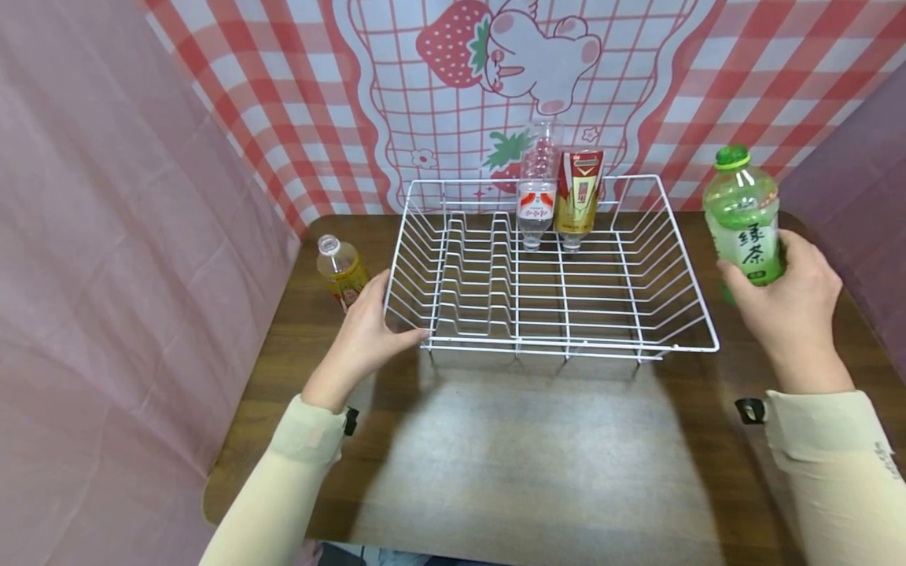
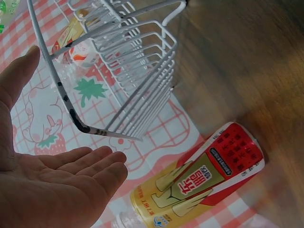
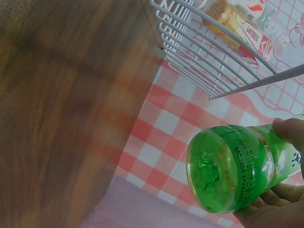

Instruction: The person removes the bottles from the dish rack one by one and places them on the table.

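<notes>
My right hand [image 1: 798, 306] grips a green tea bottle [image 1: 742, 200] by its lower part, to the right of a white wire dish rack [image 1: 566, 343]. The bottle is upright with its green cap on, and its base [image 3: 206, 173] shows off the table in the right wrist view. My left hand [image 1: 362, 334] is at the rack's front left corner, fingers extended [image 2: 90, 166] and thumb close to the rim; whether it touches is unclear. Inside the rack, a clear bottle [image 1: 535, 203] and a red and gold bottle [image 1: 580, 192] stand neck down against the back.
A capless bottle with a yellow and red label [image 1: 347, 275] stands on the wooden table [image 1: 297, 409] left of the rack, partly behind my left hand. A red checked cloth [image 1: 283, 86] hangs behind; pink cloth [image 1: 106, 275] hangs at the left.
</notes>
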### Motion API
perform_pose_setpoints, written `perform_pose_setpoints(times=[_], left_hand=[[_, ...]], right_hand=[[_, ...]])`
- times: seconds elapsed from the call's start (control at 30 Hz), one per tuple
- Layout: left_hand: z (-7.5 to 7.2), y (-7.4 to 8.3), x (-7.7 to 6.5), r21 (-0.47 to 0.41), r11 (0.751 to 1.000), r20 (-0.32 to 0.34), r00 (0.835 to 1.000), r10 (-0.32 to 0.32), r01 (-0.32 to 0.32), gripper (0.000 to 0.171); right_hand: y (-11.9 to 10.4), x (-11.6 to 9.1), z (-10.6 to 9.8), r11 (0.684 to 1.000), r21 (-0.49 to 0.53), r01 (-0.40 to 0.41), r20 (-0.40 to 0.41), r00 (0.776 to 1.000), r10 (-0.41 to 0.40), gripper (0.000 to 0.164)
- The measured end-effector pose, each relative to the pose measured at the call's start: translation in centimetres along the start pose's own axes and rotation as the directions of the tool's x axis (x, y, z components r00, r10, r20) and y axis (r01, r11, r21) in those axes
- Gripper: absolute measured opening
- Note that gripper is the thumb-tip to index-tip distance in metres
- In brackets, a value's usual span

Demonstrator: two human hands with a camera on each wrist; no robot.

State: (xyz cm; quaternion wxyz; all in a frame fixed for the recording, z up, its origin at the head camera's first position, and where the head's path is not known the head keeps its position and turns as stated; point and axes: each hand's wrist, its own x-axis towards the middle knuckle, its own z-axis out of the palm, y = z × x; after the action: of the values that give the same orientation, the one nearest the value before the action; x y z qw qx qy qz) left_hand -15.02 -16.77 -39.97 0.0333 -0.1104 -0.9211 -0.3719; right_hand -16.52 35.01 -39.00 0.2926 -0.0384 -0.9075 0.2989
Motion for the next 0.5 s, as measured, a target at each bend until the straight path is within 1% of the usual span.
perform_pose_setpoints(times=[0.1,0.17,0.5], left_hand=[[-0.02,-0.20,-0.06,0.004,1.000,0.002,1.000,-0.030,0.030,0.104],[-0.03,-0.30,-0.05,0.004,0.999,0.006,0.999,-0.039,0.039,0.105],[0.02,-0.63,0.00,-0.032,0.999,0.023,1.000,-0.020,0.021,0.108]], right_hand=[[0.12,-0.07,0.08,1.000,-0.017,-0.013,-0.002,1.000,0.013,0.057],[0.18,-0.10,0.14,0.999,-0.030,-0.022,-0.001,1.000,0.022,0.057],[0.15,-0.16,0.23,0.998,-0.028,-0.049,0.006,0.999,0.049,0.057]])
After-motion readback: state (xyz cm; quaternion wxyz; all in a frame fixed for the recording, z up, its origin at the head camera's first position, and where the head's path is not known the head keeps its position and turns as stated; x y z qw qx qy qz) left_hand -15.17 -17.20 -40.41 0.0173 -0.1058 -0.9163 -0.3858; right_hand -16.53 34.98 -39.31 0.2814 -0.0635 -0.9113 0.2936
